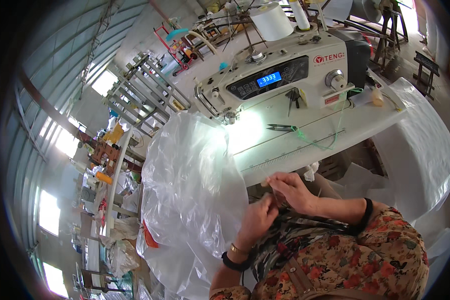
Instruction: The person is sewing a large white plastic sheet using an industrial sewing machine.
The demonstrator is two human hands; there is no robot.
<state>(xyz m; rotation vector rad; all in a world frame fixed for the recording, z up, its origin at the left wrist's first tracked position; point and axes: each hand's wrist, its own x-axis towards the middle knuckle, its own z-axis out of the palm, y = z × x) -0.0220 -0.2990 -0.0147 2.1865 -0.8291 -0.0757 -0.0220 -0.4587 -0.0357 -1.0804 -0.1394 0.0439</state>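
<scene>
Both my hands meet just in front of the sewing table's near edge. My right hand (294,193) is closed, its thumb and fingertips pinched together at a small thing I cannot make out. Just below and to its left, my left hand (258,216) is curled closed and slightly blurred; what it grips is hidden. Beside them on the left, a large translucent plastic sheet (187,175) drapes off the table beside the needle area. The white sewing machine (312,82) stands beyond, its lamp lit. Black thread snips (281,128) tied to a green string (310,142) lie on the tabletop.
Along the table's front edge runs a ruler scale (297,150). A white thread cone (272,22) stands behind the machine. More plastic sheeting (417,150) hangs over the table's right end. To the left are a cluttered workbench (116,175) and a metal rack (145,92).
</scene>
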